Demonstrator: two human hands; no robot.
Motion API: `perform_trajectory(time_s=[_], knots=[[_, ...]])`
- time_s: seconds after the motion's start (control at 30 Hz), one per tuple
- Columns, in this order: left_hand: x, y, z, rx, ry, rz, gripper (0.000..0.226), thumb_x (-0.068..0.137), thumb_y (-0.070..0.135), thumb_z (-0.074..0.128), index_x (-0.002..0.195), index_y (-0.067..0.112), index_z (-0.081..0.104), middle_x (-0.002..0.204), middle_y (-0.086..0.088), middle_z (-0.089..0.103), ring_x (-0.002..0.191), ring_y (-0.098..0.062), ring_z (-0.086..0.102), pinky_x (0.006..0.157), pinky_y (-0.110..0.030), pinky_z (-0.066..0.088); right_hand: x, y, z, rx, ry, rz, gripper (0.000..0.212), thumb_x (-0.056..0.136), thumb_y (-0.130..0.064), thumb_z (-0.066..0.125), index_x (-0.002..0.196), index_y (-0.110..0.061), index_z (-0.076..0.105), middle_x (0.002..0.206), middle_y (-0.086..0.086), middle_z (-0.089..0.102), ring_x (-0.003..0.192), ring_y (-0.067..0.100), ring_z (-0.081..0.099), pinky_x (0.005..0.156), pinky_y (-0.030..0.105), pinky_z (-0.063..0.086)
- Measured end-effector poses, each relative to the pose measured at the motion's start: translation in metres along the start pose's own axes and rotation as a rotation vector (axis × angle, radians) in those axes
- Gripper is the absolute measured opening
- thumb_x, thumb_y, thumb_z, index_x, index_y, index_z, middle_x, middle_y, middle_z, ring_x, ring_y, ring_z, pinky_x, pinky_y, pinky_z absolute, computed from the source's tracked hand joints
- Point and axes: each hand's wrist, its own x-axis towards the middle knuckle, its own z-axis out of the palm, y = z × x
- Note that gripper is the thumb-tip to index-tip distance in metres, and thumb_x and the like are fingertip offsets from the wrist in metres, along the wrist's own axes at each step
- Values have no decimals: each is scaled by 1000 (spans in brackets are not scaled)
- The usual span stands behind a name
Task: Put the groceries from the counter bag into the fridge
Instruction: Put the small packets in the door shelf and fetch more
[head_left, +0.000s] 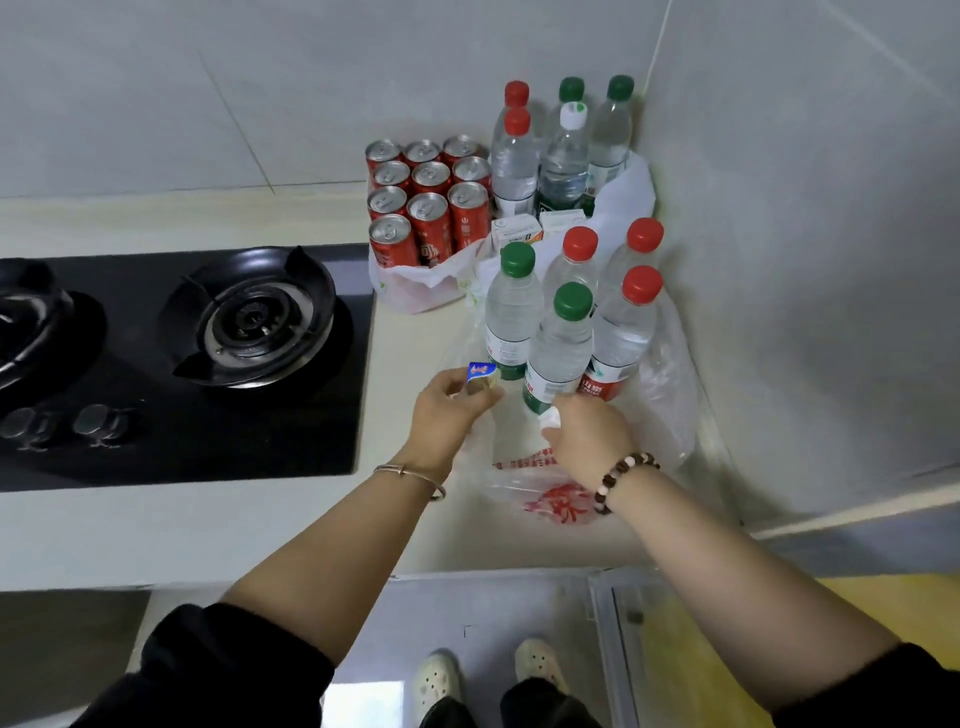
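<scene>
Cream kitchen countertop (410, 338) runs into a grey-walled corner, with a black glass gas hob (182, 441) set into it at the left. Head view: a clear plastic bag with red print (670, 405) lies open on the counter near the front edge, against the right wall. Five clear plastic water bottles (558, 353), three red-capped and two green-capped, stand upright in it, touching one another. The left hand (447, 413), with a metal bangle (415, 475) at the wrist, has its fingers curled round a small blue-topped packet (482, 371) at the bag's left rim, just beside a green-capped bottle. The right hand (587, 434), with a beaded bracelet (623, 478) at the wrist, pinches a white scrap (550, 418) at the bag's near rim; whether the scrap belongs to the bag cannot be told. Behind, red drink cans (431, 218) stand in a white plastic bag (415, 288), beside further water bottles (563, 156) and small cartons (514, 231) in the corner.
</scene>
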Motion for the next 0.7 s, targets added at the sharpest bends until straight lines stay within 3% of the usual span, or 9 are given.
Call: perform_trajectory(time_s=[0.07, 0.2, 0.37, 0.5, 0.6, 0.7], knots=[[-5, 9, -16, -223, -99, -71, 25, 78, 22, 73, 100, 14, 64, 75, 5, 53, 54, -10, 46, 50, -21, 35, -1, -11, -11, 59, 39, -20, 12, 89, -20, 54, 95, -11, 58, 95, 9, 66, 92, 31, 61, 66, 30, 42], [-17, 24, -41, -367, -233, -7, 29, 76, 34, 70, 99, 18, 63, 85, 6, 60, 79, -12, 52, 73, -27, 37, -5, -39, -37, 80, 150, -117, 14, 90, -21, 51, 80, -13, 45, 86, 9, 63, 83, 31, 59, 62, 30, 36], [-46, 34, -59, -340, -40, 36, 41, 71, 39, 67, 109, 23, 64, 96, 15, 59, 95, -9, 48, 83, -28, 36, -7, -80, -53, 148, 225, -279, 17, 91, -23, 50, 78, -14, 48, 79, 6, 59, 75, 27, 55, 60, 29, 33], [-75, 34, -89, -521, 41, 48, 36, 75, 28, 69, 108, 16, 62, 79, 8, 59, 79, -11, 53, 70, -22, 45, -9, -121, -52, 194, 189, -403, 16, 91, -24, 53, 92, -9, 58, 91, 8, 64, 85, 30, 59, 66, 31, 42], [-107, 27, -118, -618, 153, 48, 25, 84, 14, 67, 108, 15, 61, 85, 0, 59, 71, -11, 58, 65, -21, 47, -25, -158, -48, 260, 143, -503, 16, 91, -23, 54, 94, -9, 59, 92, 9, 64, 84, 29, 57, 63, 28, 35], [-151, 16, -151, -690, 277, 67, 35, 88, 9, 63, 123, 8, 56, 87, -1, 58, 67, -9, 60, 62, -18, 52, -53, -199, -41, 327, 87, -616, 16, 91, -20, 51, 95, -8, 59, 88, 6, 62, 76, 24, 49, 63, 27, 31]])
